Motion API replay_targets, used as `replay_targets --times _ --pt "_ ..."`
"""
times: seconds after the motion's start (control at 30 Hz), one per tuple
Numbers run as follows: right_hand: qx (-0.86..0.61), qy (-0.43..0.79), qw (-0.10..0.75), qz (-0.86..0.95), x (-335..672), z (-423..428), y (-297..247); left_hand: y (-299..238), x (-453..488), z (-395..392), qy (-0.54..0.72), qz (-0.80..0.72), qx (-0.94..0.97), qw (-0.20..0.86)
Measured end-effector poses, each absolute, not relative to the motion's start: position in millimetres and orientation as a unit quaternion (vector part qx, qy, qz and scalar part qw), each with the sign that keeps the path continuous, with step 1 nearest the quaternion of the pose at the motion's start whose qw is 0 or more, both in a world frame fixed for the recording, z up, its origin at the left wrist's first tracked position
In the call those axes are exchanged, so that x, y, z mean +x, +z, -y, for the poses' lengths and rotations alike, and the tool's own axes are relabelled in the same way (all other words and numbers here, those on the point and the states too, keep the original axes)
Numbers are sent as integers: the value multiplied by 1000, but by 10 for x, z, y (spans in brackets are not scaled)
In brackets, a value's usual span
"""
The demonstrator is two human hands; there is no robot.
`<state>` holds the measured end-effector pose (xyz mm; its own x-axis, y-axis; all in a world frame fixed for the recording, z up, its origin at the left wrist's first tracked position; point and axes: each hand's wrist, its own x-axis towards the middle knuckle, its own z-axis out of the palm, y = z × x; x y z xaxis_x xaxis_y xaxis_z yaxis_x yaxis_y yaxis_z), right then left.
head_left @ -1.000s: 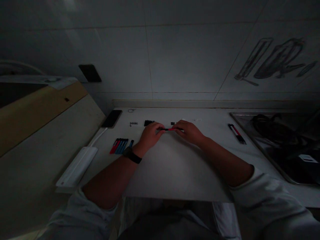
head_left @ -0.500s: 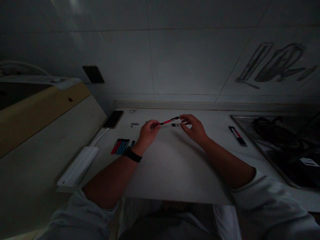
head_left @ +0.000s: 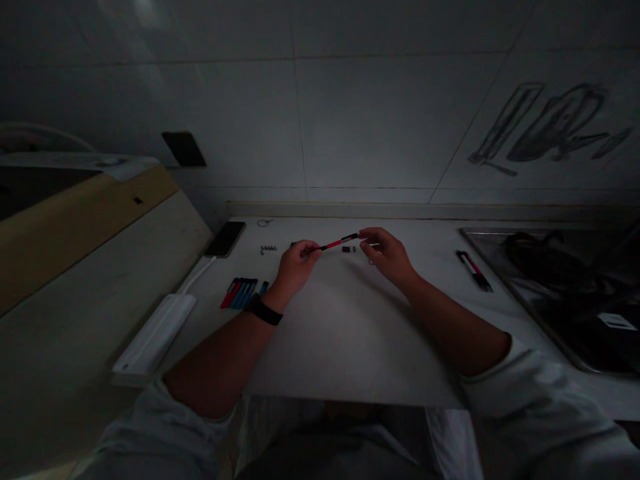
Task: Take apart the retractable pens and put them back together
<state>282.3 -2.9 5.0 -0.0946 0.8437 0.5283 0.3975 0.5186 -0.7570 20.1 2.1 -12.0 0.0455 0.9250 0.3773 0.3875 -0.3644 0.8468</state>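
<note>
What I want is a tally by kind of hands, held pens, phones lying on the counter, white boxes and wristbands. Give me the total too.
Hands: 2 (left hand, right hand)
Held pen: 1
Phone on the counter: 1
White box: 1
Wristband: 1
Total: 6

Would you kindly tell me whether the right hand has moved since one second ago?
Yes: the right hand has shifted slightly to the right, away from the small black piece on the counter.
</note>
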Motion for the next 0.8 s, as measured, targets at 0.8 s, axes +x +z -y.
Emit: replay_targets --times 0.8 --pt "-390 -30 363 846 2884 142 -4 -92 206 71 414 -420 780 210"
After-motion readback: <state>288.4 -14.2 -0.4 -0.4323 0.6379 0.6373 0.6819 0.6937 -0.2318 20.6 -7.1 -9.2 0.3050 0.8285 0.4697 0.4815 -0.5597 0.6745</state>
